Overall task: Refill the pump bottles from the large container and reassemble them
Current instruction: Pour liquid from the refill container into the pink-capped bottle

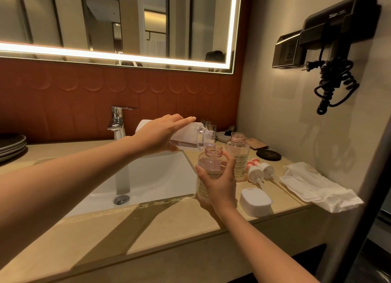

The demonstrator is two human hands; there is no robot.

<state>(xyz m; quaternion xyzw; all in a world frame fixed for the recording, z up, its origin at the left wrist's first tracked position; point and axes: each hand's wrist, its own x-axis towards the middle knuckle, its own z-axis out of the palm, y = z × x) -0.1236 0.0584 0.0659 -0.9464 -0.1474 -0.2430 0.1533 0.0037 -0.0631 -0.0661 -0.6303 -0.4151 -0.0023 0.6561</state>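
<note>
My left hand [160, 134] holds the large white container [190, 135] tipped on its side, thumb under it and fingers stretched along the top. Its clear threaded neck points down into the mouth of an uncapped pump bottle [211, 166], and a thin stream of pinkish liquid runs in. My right hand [220, 183] grips that clear bottle around its body, just right of the sink. A second uncapped bottle [238, 153] with pink liquid stands behind it. Two white pump heads [261, 171] lie on the counter to the right.
A white sink basin [148, 177] with a chrome tap [117, 122] sits left of the bottles. On the beige counter lie a white rounded box [255, 201], a white towel [317, 185] and a black round coaster [268, 155]. Dark plates [12, 145] stack at far left. A hairdryer [338, 33] hangs on the right wall.
</note>
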